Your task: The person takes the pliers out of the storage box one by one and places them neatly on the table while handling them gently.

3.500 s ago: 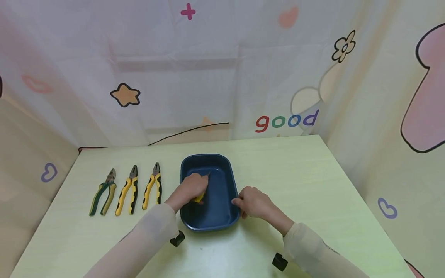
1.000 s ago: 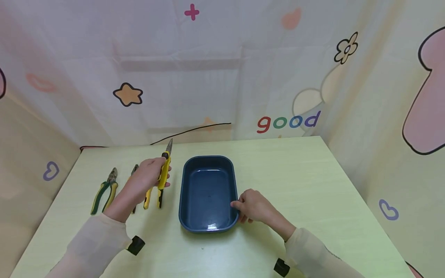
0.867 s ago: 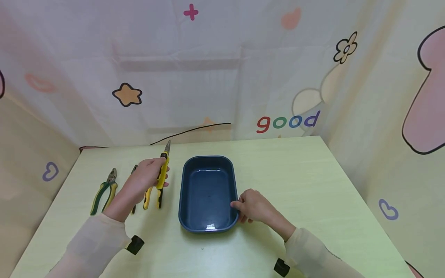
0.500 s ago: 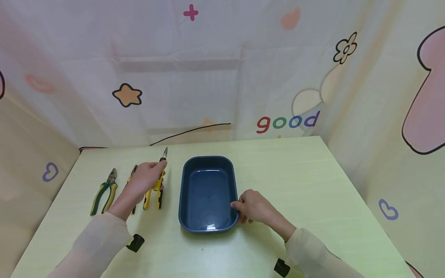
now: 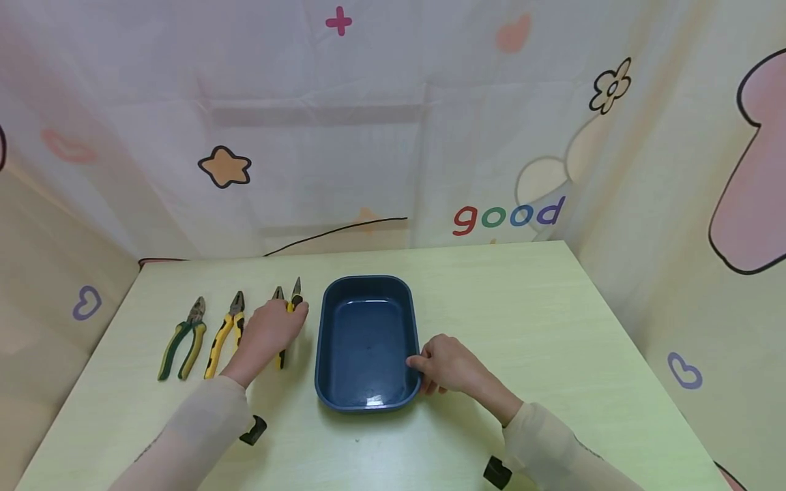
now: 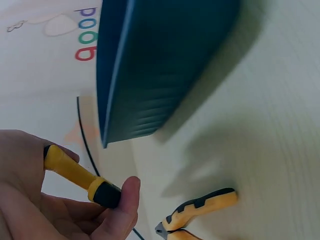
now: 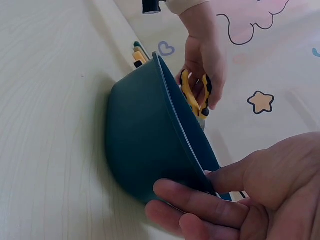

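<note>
My left hand (image 5: 270,332) grips yellow-and-black pliers (image 6: 75,169) above the table, just left of the blue plastic bin (image 5: 368,341). Their narrow tip points away from me; the palm hides part of the handles in the head view. Both handles (image 7: 204,97) show spread in the right wrist view. Below and behind that hand lie other yellow-and-black pliers (image 5: 281,359), partly covered. With thumb and fingers, my right hand (image 5: 453,365) pinches the bin's right rim. Nothing lies inside the bin.
Left on the table, green-handled pliers (image 5: 182,341) and another yellow-and-black pair (image 5: 219,341) lie side by side, jaws pointing away. The pale table (image 5: 522,307) meets a patterned curtain (image 5: 319,150) at its back and sides.
My left hand has lifted the pliers out of the bin and moved left. In the last half second it shifted slightly right and nearer to me. My right hand stays on the rim.
</note>
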Demonstrator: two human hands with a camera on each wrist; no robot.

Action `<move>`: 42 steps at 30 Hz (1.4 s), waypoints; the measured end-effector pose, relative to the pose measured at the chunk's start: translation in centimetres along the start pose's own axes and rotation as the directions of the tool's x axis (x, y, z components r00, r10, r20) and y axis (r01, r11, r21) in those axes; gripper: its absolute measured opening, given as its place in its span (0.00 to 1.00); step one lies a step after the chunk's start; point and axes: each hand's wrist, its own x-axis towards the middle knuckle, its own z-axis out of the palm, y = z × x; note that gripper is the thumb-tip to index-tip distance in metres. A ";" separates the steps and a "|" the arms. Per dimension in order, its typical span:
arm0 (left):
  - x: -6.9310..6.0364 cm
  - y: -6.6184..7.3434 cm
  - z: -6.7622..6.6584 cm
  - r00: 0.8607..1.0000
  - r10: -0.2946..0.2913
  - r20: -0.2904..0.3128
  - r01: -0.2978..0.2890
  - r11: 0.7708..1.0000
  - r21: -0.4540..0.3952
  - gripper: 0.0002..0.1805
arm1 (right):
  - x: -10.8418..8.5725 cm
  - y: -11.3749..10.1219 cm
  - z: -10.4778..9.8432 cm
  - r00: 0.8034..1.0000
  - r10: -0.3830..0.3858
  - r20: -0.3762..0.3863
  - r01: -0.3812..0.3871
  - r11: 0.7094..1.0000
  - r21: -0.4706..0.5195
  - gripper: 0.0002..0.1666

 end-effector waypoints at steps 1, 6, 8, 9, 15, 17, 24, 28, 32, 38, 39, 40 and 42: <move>0.1 0.0 0.2 1.000 -0.006 -0.007 0.007 1.000 0.021 0.26 | 0.0 0.0 0.0 1.000 0.000 0.001 0.000 1.000 0.000 0.20; 0.4 0.1 1.1 1.000 -0.009 -0.025 0.011 0.996 0.091 0.25 | 0.0 0.1 0.0 1.000 -0.001 0.003 0.001 1.000 0.008 0.20; 0.6 0.1 1.4 1.000 -0.005 -0.031 0.008 0.994 0.113 0.25 | 0.0 0.2 0.0 1.000 -0.001 0.004 0.001 1.000 0.011 0.20; 0.7 0.1 1.5 0.999 -0.003 -0.034 0.007 0.992 0.124 0.25 | 0.0 0.2 -0.1 1.000 -0.002 0.004 0.002 1.000 0.012 0.20; 1.3 0.0 2.3 0.999 -0.008 -0.032 0.013 0.987 0.162 0.26 | -0.1 0.2 -0.1 1.000 0.002 0.004 -0.002 1.000 0.007 0.20; 1.4 0.1 2.5 1.000 -0.006 -0.027 0.011 0.985 0.169 0.26 | -0.1 0.2 -0.1 1.000 0.006 0.005 -0.006 1.000 0.005 0.20; 1.6 0.1 3.0 1.000 -0.005 -0.026 0.010 0.983 0.181 0.25 | 0.0 0.1 -0.1 1.000 -0.002 0.011 0.002 1.000 0.005 0.20; 1.7 0.1 3.1 0.999 -0.004 -0.035 0.011 0.983 0.186 0.25 | 0.1 0.2 -0.1 1.000 -0.002 0.012 0.002 1.000 0.002 0.20; 1.8 0.2 3.1 0.999 -0.007 -0.041 0.015 0.980 0.199 0.25 | 0.1 0.2 0.0 1.000 -0.006 0.011 0.006 1.000 0.000 0.20; 2.0 0.1 3.2 1.000 -0.011 -0.028 0.017 0.977 0.213 0.26 | 0.2 0.2 0.0 1.000 0.005 0.010 -0.005 1.000 -0.001 0.20; 2.0 0.1 3.3 1.000 -0.015 -0.024 0.020 0.977 0.214 0.26 | 0.2 0.2 0.0 1.000 0.006 0.009 -0.006 1.000 -0.002 0.20; 2.1 0.1 3.3 1.000 -0.018 -0.020 0.022 0.977 0.214 0.26 | 0.2 0.2 0.0 1.000 0.006 0.010 -0.006 1.000 -0.004 0.20; 2.2 0.0 3.3 1.000 -0.024 -0.012 0.026 0.976 0.215 0.26 | 0.1 0.2 0.0 1.000 0.007 0.010 -0.007 1.000 -0.006 0.20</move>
